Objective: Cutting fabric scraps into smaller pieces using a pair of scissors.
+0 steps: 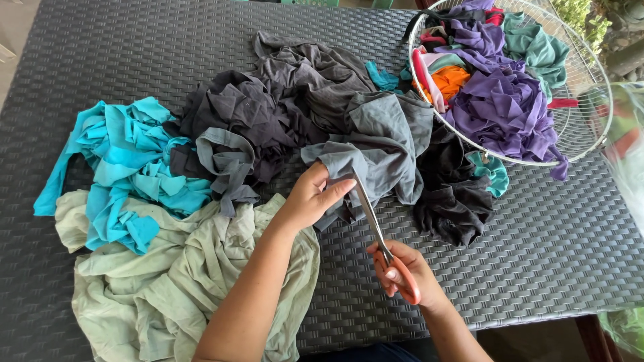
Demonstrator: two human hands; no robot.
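My left hand (312, 198) pinches the edge of a grey cloth (379, 137) at the middle of the table. My right hand (402, 271) grips the orange handles of a pair of scissors (371, 218). The long metal blades point up and away toward the grey cloth's edge, right beside my left fingers. Dark grey and black cloth (268, 110) is heaped behind the grey piece.
A woven dark grey table (550, 241) carries piles of turquoise cloth (127, 167), pale green cloth (174, 275) and black cloth (456, 201). A round white wire basket (594, 74) at the back right holds purple, orange and teal scraps.
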